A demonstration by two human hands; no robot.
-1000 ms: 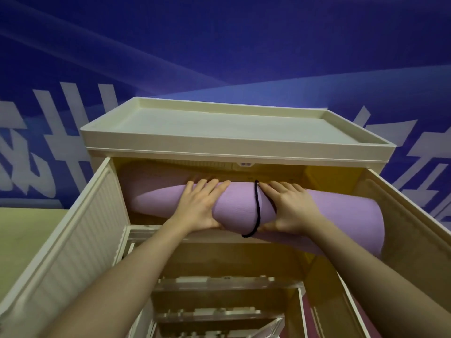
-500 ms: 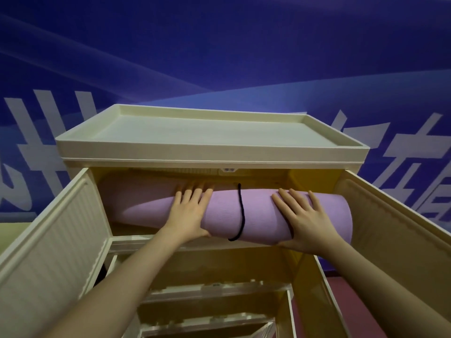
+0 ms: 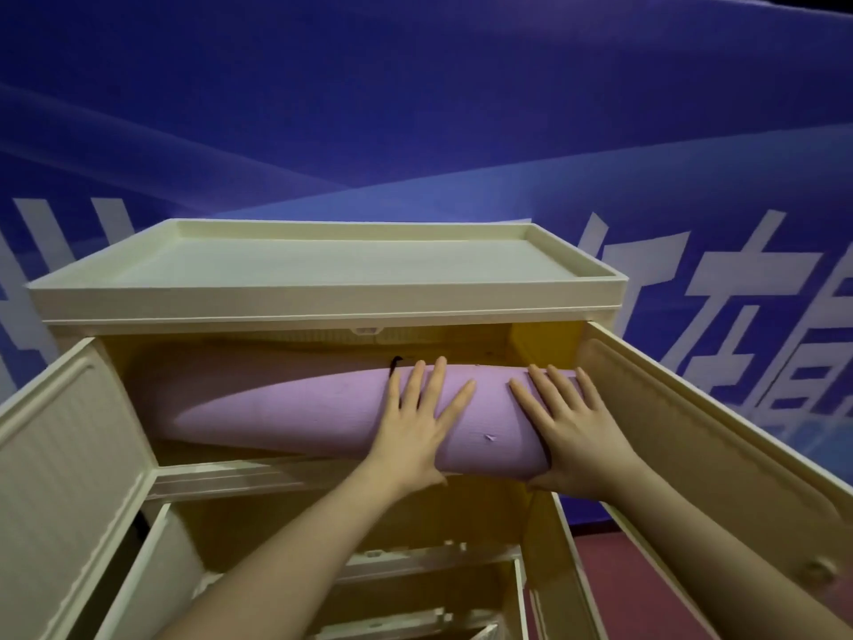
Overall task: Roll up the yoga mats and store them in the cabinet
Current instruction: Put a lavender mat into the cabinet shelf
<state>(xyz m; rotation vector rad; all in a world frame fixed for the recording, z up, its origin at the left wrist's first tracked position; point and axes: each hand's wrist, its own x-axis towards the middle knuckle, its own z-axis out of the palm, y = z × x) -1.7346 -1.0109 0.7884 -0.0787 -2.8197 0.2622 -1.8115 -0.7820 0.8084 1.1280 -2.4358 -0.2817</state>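
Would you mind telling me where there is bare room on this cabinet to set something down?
The rimmed top tray is bare. The top compartment is crowded: the purple mat fills it, with left hand and right hand pressed flat on it.

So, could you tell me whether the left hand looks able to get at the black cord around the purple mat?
Probably yes. The left hand lies flat on the rolled mat, and the black cord peeks out just beyond its fingers, with nothing between them.

two bare forearms, left hand (image 3: 412, 427), right hand (image 3: 570, 431), no sleeves
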